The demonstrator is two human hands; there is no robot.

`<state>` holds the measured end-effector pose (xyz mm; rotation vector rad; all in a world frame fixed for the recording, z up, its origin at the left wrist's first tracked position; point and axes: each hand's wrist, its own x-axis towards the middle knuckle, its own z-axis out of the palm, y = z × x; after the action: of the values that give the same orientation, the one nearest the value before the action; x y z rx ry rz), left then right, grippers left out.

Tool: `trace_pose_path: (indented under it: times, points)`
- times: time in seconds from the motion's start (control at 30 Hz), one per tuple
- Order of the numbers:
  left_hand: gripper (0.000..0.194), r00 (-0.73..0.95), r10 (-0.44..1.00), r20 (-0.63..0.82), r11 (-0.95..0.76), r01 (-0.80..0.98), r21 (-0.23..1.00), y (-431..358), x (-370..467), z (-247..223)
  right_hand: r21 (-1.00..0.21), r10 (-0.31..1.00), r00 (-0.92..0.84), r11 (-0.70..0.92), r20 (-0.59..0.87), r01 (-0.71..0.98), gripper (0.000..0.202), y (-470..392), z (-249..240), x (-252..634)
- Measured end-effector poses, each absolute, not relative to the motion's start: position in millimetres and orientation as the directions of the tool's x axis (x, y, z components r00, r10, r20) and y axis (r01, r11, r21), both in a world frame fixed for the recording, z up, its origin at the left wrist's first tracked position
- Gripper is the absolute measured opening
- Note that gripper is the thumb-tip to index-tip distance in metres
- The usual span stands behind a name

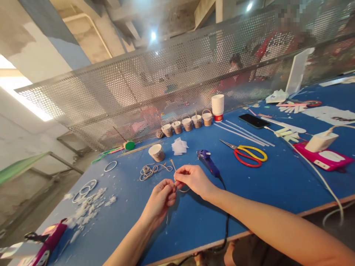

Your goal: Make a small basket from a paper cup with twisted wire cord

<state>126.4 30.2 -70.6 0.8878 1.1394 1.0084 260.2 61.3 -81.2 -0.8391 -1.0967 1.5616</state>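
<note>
My left hand [163, 197] and my right hand [194, 180] meet above the blue table, fingertips pinched together on a thin twine [172, 163]. One end of it sticks up past my right fingers, and a short loop shows below them. Beyond my hands lies a loose coil of the same tan twine [151, 171]. A paper cup wrapped in brown cord [156, 153] stands just behind that coil. To the right of my right hand rests a blue glue gun [208, 162], its black cable running off the front edge.
Scissors with red and yellow handles [249, 155] lie at right, near a phone [254, 120] and a pink power strip [324, 155]. Several wrapped cups [187, 125] and a cup stack [217, 107] line the mesh screen [124, 88]. White scraps [88, 207] lie left. People sit beyond the screen.
</note>
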Motion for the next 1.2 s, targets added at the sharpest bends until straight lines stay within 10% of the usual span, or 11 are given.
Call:
trace_pose_path:
  times: [0.33, 0.53, 0.73, 1.2]
  points:
    - [0.028, 0.054, 0.922, -0.382, 0.380, -0.299, 0.875, 28.5, 139.7, -69.0, -0.945, 0.988, -0.034, 0.137, 0.153, -0.296, 0.010, 61.7, -84.0, 259.7]
    - [0.020, 0.115, 0.895, -0.430, 0.445, -0.260, 0.857, 27.3, 132.3, -67.3, -0.933, 0.944, -0.284, 0.057, 0.166, -0.355, 0.023, 69.3, -85.6, 266.4]
    - [0.009, 0.101, 0.854, -0.510, 0.513, -0.320, 0.797, 31.1, 131.6, -69.9, -0.942, 0.983, -0.028, 0.168, 0.184, -0.290, 0.024, 69.6, -91.0, 259.4]
    - [0.029, 0.182, 0.890, -0.418, 0.453, -0.252, 0.855, 39.7, 117.6, -77.4, -0.796, 0.962, -0.240, -0.245, -0.129, -0.554, 0.039, 77.5, -89.7, 264.3]
